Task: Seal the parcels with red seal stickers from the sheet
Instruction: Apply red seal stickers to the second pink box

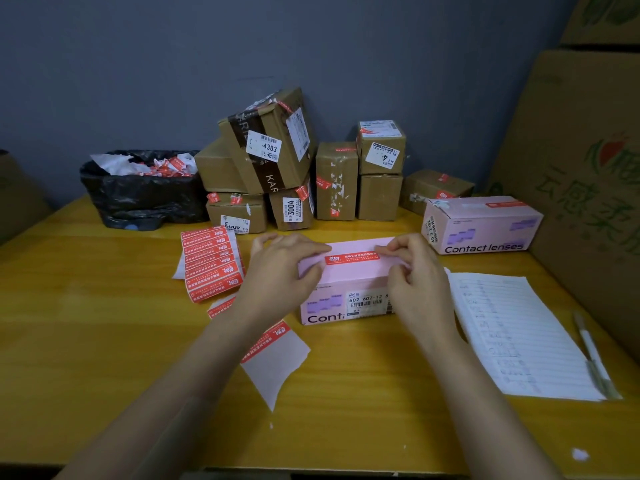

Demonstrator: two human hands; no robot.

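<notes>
A pink contact-lens box (346, 276) lies in the middle of the yellow table (104, 323). A red seal sticker (351, 258) runs lengthwise along its top. My left hand (285, 263) rests on the left part of the box top, its thumb tip at the sticker's left end. My right hand (415, 268) pinches the sticker's right end between thumb and forefinger. To the left of the box lies the sheet of red seal stickers (213, 265). A torn backing piece with one red sticker (273, 351) lies under my left forearm.
A second pink box (485, 225) with a red sticker stands at the right. Several brown parcels (336, 185) are stacked behind, and a black-lined bin (138, 192) of sticker scraps sits back left. A lined paper list (512, 334) and pen (592, 355) lie right, beside big cartons (588, 168).
</notes>
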